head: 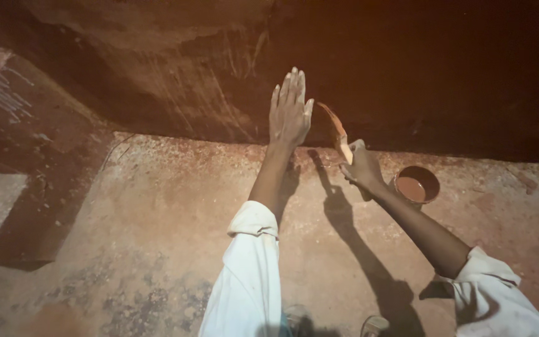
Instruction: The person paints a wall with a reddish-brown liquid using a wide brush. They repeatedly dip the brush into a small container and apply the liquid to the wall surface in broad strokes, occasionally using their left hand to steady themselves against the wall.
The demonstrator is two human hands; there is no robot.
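This was a rough building interior under decoration, dimly lit; a dark, streaked reddish wall (407,68) stood at twelve o'clock; the bare concrete floor (157,212) was spattered; a bowl of brown paint (417,185) sat at two o'clock.

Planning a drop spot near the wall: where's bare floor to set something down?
Bare floor lies left of the left hand and its sleeve, bounded by the wall and the dark recess. A strip runs right of the paint bowl along the wall. Crowded: between the arms, where the right hand holds the brush by the bowl.
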